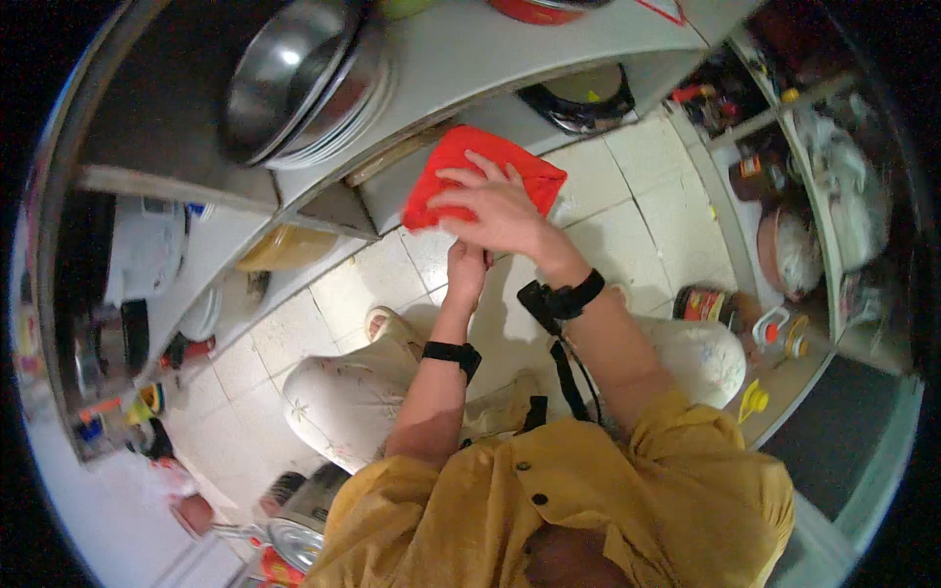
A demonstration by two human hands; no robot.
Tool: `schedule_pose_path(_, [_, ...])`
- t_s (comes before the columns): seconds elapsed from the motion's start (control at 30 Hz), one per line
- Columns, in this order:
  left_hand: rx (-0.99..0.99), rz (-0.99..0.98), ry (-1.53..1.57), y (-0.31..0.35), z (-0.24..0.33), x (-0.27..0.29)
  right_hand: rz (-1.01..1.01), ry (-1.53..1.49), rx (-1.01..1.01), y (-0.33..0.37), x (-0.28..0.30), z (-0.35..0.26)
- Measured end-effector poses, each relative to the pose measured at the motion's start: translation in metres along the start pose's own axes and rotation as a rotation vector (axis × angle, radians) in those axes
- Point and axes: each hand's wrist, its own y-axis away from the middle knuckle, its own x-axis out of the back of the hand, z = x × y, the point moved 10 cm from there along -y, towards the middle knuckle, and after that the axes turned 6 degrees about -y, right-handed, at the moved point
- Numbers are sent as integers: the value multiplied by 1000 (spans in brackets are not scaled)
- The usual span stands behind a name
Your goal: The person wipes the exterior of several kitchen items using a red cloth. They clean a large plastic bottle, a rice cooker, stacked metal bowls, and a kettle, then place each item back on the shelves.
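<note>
A bright red piece, a bag or folded cloth point(537, 174), is in front of me at the shelf's edge; its exact kind is unclear. My right hand point(490, 206) lies over it with the fingers spread, pressed flat or hovering close, slightly blurred. Just below, my left hand point(467, 270) is closed near the red piece's lower side, partly under my right wrist. What those left fingers hold is hidden. Black bands circle both wrists, and a small black device point(542, 301) sits at the right one.
Stacked metal bowls point(284, 83) stand on the upper left shelf. A black round appliance point(588, 98) is on the lower shelf ahead. Crowded shelving with a pink pot point(784, 250) lines the right side, bottles point(771, 331) beside my knee. Pale tiles point(363, 284) cover the floor.
</note>
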Motion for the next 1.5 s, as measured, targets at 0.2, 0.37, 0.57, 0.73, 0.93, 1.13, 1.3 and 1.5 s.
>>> schedule_pose_path(0.2, [-38,1,21,0,-3,-4,107,-170,-211,-24,11,39])
schedule_pose_path(0.37, [-159,-67,-132,-2,3,-11,129,-445,-443,-2,10,76])
schedule_pose_path(0.57, [-192,-86,215,6,1,-36,-12,133,214,-4,-7,-9])
schedule_pose_path(0.73, [-182,-108,-52,8,-2,-32,180,-865,-531,18,-34,109])
schedule_pose_path(0.93, [-224,-45,-110,13,3,-27,318,-1249,-909,101,-86,144])
schedule_pose_path(1.13, [-394,45,-572,2,5,-26,510,-998,-522,60,-16,101])
schedule_pose_path(1.3, [-156,-299,497,-3,-7,-55,283,-95,-5,31,17,47])
schedule_pose_path(1.5, [-72,132,-47,9,20,34,337,-740,-699,74,-27,158])
